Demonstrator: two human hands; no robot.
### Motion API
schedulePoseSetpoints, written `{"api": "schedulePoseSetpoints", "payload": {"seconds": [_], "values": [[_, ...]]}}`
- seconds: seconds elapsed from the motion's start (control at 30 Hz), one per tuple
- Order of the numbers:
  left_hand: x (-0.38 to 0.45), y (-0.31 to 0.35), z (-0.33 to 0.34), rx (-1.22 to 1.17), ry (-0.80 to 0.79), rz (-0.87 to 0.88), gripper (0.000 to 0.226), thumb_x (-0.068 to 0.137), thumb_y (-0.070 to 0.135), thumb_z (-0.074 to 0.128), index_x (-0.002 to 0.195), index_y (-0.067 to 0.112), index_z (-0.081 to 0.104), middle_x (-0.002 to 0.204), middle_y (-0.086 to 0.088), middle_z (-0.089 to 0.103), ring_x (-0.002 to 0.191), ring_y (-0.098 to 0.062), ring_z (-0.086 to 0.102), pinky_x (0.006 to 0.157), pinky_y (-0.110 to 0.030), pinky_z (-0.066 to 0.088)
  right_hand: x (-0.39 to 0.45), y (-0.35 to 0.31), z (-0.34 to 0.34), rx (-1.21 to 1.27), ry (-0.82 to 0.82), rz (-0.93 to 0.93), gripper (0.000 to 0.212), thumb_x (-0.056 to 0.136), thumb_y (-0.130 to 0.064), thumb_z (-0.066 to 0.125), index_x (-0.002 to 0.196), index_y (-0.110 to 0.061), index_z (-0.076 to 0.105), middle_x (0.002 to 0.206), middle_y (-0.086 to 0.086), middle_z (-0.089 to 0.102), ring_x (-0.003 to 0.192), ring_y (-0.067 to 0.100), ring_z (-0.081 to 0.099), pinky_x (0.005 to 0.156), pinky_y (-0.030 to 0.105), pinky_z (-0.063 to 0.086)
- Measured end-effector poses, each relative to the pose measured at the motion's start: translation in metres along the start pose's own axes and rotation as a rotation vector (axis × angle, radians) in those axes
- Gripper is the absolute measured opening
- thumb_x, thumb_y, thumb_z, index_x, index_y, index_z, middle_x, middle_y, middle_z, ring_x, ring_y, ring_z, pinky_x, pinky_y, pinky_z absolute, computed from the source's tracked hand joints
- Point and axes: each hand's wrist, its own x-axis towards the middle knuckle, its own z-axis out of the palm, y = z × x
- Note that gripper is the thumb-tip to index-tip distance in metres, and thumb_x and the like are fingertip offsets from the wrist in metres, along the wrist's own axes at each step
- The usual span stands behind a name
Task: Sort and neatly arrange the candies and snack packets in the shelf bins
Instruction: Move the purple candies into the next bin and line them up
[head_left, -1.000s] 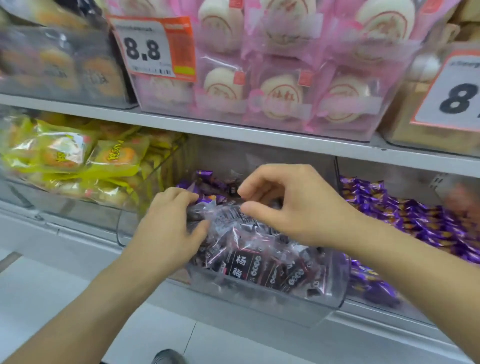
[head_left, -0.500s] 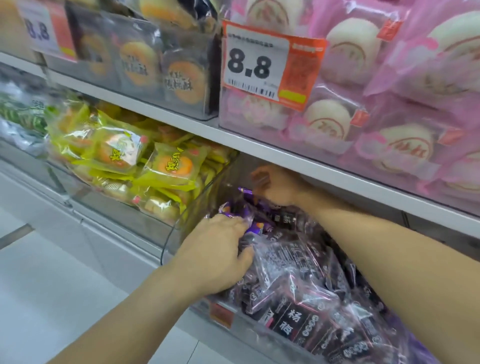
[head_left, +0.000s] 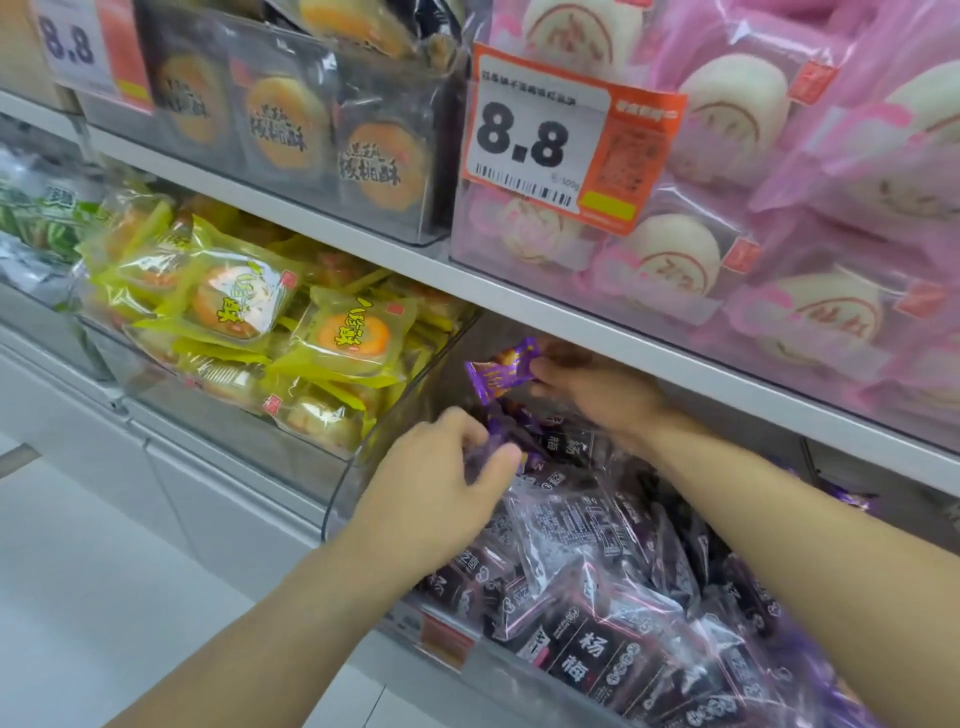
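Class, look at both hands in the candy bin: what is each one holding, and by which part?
Right hand pinches a purple candy packet by its right end. Left hand grips purple packets; which part cannot be told.

Pretty bright, even store lighting, probably from overhead since the space under the upper shelf (head_left: 519, 291) goes dark. Glare streaks all over the clear bin (head_left: 374, 452) and the pink packets (head_left: 779, 156). Left hand (head_left: 441, 499) is motion-smeared, and the wide lens bends the edges.
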Motion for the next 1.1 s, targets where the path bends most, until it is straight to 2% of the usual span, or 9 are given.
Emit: {"api": "schedulePoseSetpoints", "payload": {"seconds": [0.13, 0.23, 0.37, 0.5, 0.6, 0.73, 0.83, 0.97, 1.1], "values": [[0.003, 0.006, -0.003, -0.306, 0.185, -0.085, 0.05, 0.083, 0.05, 0.069, 0.122, 0.024, 0.05, 0.104, 0.016, 0.065, 0.087, -0.002, 0.065, 0.082, -0.031, 0.053, -0.047, -0.013, -0.003, 0.28, -0.25, -0.093, 0.019, 0.09, 0.008, 0.058, 0.091, -0.01, 0.065, 0.086, 0.001, 0.072, 0.081, 0.014, 0.07, 0.08, 0.024, 0.059], [0.002, 0.002, -0.005, -0.279, 0.191, -0.043, 0.022, 0.085, 0.037, 0.072, 0.104, 0.029, 0.068, 0.075, 0.014, 0.073, 0.074, -0.004, 0.07, 0.074, -0.034, 0.057, -0.045, -0.009, -0.007, 0.188, -0.343, -0.076, 0.019, 0.09, 0.008, 0.058, 0.1, -0.006, 0.067, 0.095, 0.01, 0.071, 0.088, 0.019, 0.069, 0.087, 0.031, 0.058], [-0.001, 0.001, -0.008, -0.297, 0.191, -0.053, 0.006, 0.087, 0.028, 0.072, 0.092, 0.029, 0.073, 0.061, 0.014, 0.07, 0.061, 0.002, 0.067, 0.066, -0.023, 0.053, -0.009, 0.015, -0.021, -0.464, -0.006, -0.186, 0.017, 0.09, 0.0, 0.065, 0.104, -0.009, 0.069, 0.096, 0.005, 0.067, 0.075, 0.004, 0.061, 0.075, 0.007, 0.046], [0.0, 0.004, -0.009, -0.272, 0.198, -0.067, 0.005, 0.086, 0.03, 0.072, 0.091, 0.029, 0.073, 0.06, 0.016, 0.07, 0.061, 0.003, 0.066, 0.062, -0.019, 0.051, 0.009, 0.023, -0.009, -0.944, -0.092, -0.307, 0.012, 0.084, -0.025, 0.073, 0.091, -0.016, 0.07, 0.082, -0.002, 0.064, 0.081, 0.019, 0.062, 0.071, 0.025, 0.043], [0.002, 0.004, -0.008, -0.272, 0.201, -0.073, 0.009, 0.086, 0.031, 0.072, 0.094, 0.027, 0.074, 0.06, 0.015, 0.07, 0.059, 0.004, 0.065, 0.06, -0.018, 0.05, 0.007, 0.023, 0.001, -1.078, -0.104, -0.34, 0.012, 0.087, -0.018, 0.059, 0.082, -0.015, 0.07, 0.085, 0.009, 0.071, 0.09, 0.031, 0.064, 0.07, 0.029, 0.042], [-0.002, 0.012, -0.009, -0.323, 0.304, -0.026, 0.011, 0.085, 0.032, 0.073, 0.096, 0.03, 0.073, 0.072, 0.017, 0.072, 0.069, 0.001, 0.067, 0.068, -0.024, 0.055, -0.022, 0.009, -0.001, -0.85, 0.144, -0.218, 0.02, 0.093, -0.022, 0.055, 0.099, -0.026, 0.074, 0.097, -0.002, 0.074, 0.09, 0.02, 0.066, 0.078, 0.027, 0.051], [-0.014, 0.033, -0.013, -0.454, 0.349, 0.035, 0.013, 0.082, 0.028, 0.078, 0.092, 0.031, 0.071, 0.079, 0.019, 0.072, 0.075, 0.0, 0.068, 0.065, -0.016, 0.053, -0.072, -0.004, -0.009, -0.591, 0.237, -0.113, 0.011, 0.092, -0.028, 0.061, 0.086, -0.032, 0.07, 0.08, -0.007, 0.073, 0.076, 0.015, 0.068, 0.07, 0.024, 0.052], [-0.035, 0.056, -0.01, -0.649, 0.21, -0.026, 0.016, 0.082, 0.021, 0.077, 0.094, 0.019, 0.067, 0.079, 0.007, 0.075, 0.074, -0.007, 0.073, 0.069, -0.023, 0.057, -0.154, -0.013, -0.02, 0.017, 0.237, 0.018, 0.011, 0.096, -0.012, 0.062, 0.095, -0.012, 0.073, 0.083, 0.015, 0.075, 0.071, 0.025, 0.075, 0.064, 0.043, 0.063], [-0.053, 0.079, -0.005, -0.845, 0.004, -0.078, 0.015, 0.09, 0.009, 0.068, 0.104, 0.011, 0.063, 0.084, -0.003, 0.077, 0.076, -0.019, 0.076, 0.076, -0.036, 0.058, -0.211, -0.007, -0.036, 0.293, 0.339, 0.052, 0.011, 0.093, -0.007, 0.062, 0.098, -0.003, 0.071, 0.092, 0.023, 0.072, 0.074, 0.031, 0.075, 0.052, 0.04, 0.061]]}}
